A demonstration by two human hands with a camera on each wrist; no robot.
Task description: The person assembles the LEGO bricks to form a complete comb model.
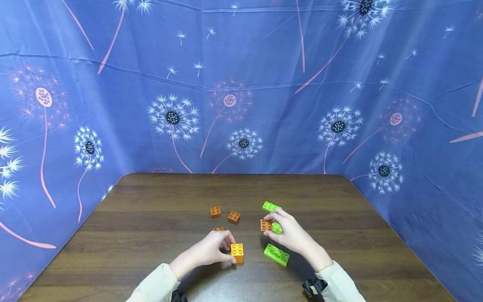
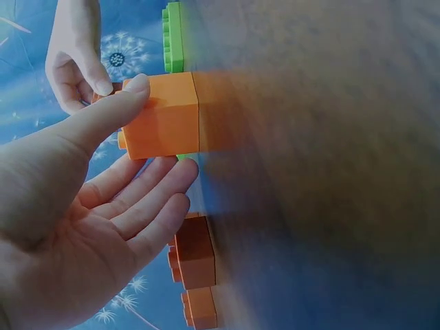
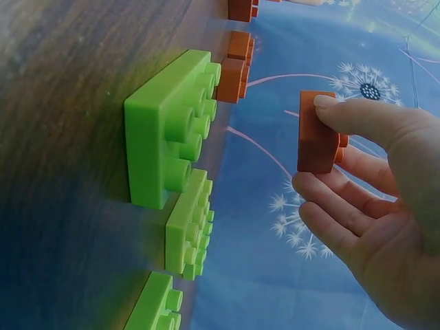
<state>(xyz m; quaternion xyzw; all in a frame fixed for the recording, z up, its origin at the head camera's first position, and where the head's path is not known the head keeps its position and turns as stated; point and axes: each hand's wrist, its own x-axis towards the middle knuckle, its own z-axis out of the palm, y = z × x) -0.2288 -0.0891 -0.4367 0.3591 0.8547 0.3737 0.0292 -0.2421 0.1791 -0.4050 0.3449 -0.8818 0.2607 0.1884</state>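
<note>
The left hand [image 1: 213, 250] is pinching a yellow-orange block [image 1: 237, 253] between thumb and fingers, toward the table's [image 1: 151, 201] near side. Farther right, the right hand [image 1: 290, 235] is holding a brown brick [image 1: 266, 225] by its sides, raised. 3 green bricks [image 1: 277, 255] are lying around the right hand; 3 other brown bricks [image 1: 215, 212] are sitting left, 2 far, 1 partly hidden behind the left hand.

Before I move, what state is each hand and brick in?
Left hand: pinching the orange block.
Orange block: studs up, apparently standing on the table.
Right hand: gripping the held brown brick.
Held brown brick: raised off the table, studs up.
Three loose brown bricks: on the table, studs up, one partly hidden.
Three green bricks: on the table, studs up, separate.
</note>
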